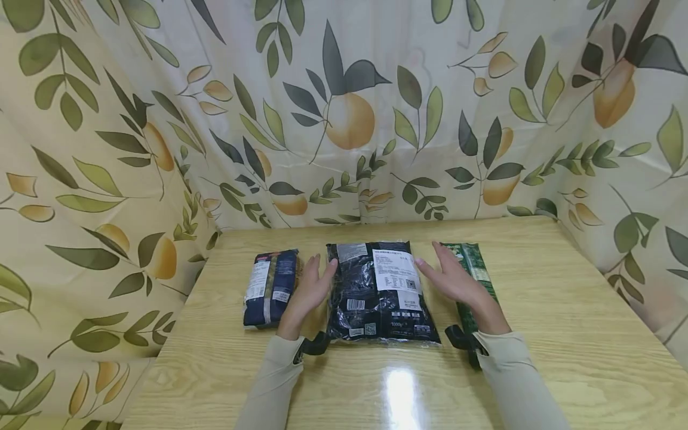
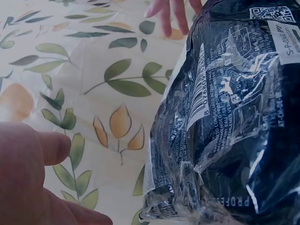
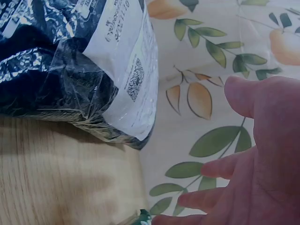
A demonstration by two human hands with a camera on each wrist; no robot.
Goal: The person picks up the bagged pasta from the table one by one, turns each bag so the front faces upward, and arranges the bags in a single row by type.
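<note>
A large black plastic food package (image 1: 352,292) with white labels and a barcode lies in the middle of the wooden table. My left hand (image 1: 310,289) is at its left side, thumb raised and fingers extended, holding nothing. In the left wrist view a gap shows between the left hand (image 2: 42,183) and the glossy wrapper (image 2: 243,108). On the other side, my right hand (image 1: 454,280) has its fingers spread, with the thumb near the white label (image 1: 396,270). The right wrist view shows the right hand (image 3: 253,164) apart from the package (image 3: 70,75).
To the left lies a smaller dark blue package (image 1: 271,286), partly behind the left hand. A green packet (image 1: 474,269) sits on the right, partly covered by the right hand and wrist. A floral cloth (image 1: 349,119) hangs behind the wooden table (image 1: 559,334) and along both sides.
</note>
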